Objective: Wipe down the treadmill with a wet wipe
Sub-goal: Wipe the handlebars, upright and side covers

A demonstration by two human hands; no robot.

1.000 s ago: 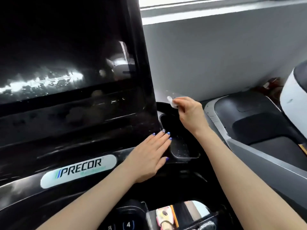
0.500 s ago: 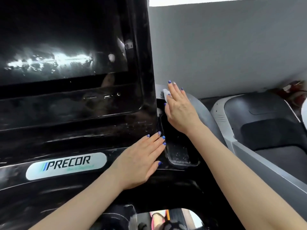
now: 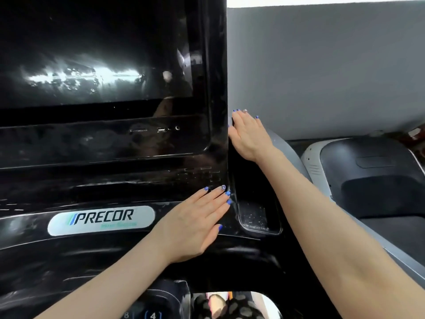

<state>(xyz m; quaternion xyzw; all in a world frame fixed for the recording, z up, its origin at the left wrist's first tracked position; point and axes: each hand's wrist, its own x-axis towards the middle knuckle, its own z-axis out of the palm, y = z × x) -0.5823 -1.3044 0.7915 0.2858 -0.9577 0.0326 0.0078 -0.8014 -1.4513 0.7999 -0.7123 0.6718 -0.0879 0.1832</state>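
Beside a grey wall (image 3: pixel 322 65) and neighbouring treadmill (image 3: pixel 368 171), both hands lie spread: left hand (image 3: pixel 195 224) on the console (image 3: pixel 115 185), right hand (image 3: pixel 247 134) at the screen (image 3: pixel 92 65) edge.

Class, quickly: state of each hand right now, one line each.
Left hand: open, flat on the console.
Right hand: open, fingers straight against the console's right edge; a sliver of wipe may show beneath it, hard to tell.

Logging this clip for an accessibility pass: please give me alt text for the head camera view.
A person's right hand, fingers straight, presses against the right edge of a black treadmill console, while the left hand rests flat on the console beside the Precor badge. A small tray sits between the arms; the wipe is not clearly visible.
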